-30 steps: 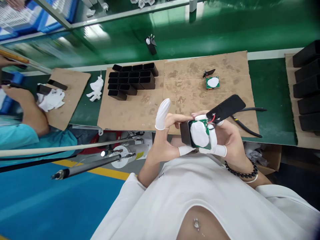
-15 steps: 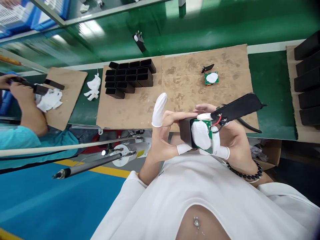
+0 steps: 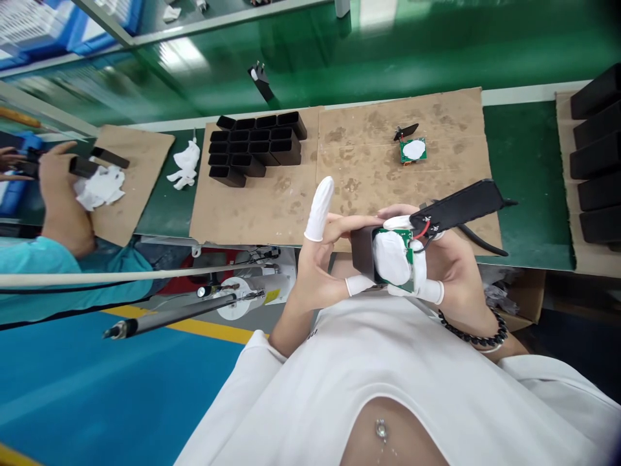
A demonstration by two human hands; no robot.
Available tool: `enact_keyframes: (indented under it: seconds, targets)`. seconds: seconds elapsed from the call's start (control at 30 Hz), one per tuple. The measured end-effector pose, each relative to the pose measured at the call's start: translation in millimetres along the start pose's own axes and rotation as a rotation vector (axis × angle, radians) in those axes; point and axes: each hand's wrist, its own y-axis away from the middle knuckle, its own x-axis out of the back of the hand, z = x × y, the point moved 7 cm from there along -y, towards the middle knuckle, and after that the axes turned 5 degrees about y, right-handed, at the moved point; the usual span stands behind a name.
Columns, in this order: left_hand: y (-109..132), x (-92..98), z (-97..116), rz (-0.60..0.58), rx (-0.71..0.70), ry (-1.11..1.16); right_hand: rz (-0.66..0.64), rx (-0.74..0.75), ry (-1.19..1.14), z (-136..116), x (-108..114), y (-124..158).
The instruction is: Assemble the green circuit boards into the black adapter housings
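Observation:
My left hand (image 3: 320,265) grips a black plastic housing (image 3: 361,252) between its white-cotted thumb and its fingers, with the cotted index finger raised. At the housing's open end, my right hand (image 3: 451,265) holds a green circuit board (image 3: 407,262) bearing a white pad (image 3: 392,257). The board appears partly inside the housing; how deep is hidden. Red and black wires run from it to a black end plate (image 3: 460,207) with a cable, lying over my right fingers. Another circuit board with a white pad (image 3: 414,150) lies on the cardboard (image 3: 359,188) beyond my hands.
Several black housings (image 3: 284,152) stand grouped at the back left. More housings (image 3: 599,155) lie at the far right. A black plug adapter (image 3: 261,83) is behind the bench edge. At left, a co-worker's hand (image 3: 58,171) is near white pads (image 3: 101,188). An electric screwdriver (image 3: 169,317) hangs at left.
The circuit board and housing are slightly closer together in my hands. My raised left index finger has shifted a little to the right. The co-worker's hands have moved.

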Motion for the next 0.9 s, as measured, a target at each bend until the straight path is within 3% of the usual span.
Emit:
enact_keyframes:
  seconds: [0.13,0.47,0.9]
  targets:
    - [1.3,-0.7,-1.9,-0.018,-0.084,0.051,-0.025,0.045,0.008,-1.5,-0.7,2.2]
    - [1.8,2.2,-12.5,-0.007,-0.087,0.09,-0.074,0.258,0.026,-4.6,-3.5,1.2]
    - [1.3,6.2,-21.0,0.011,-0.069,0.122,-0.028,0.233,0.191,-8.5,-4.3,0.3]
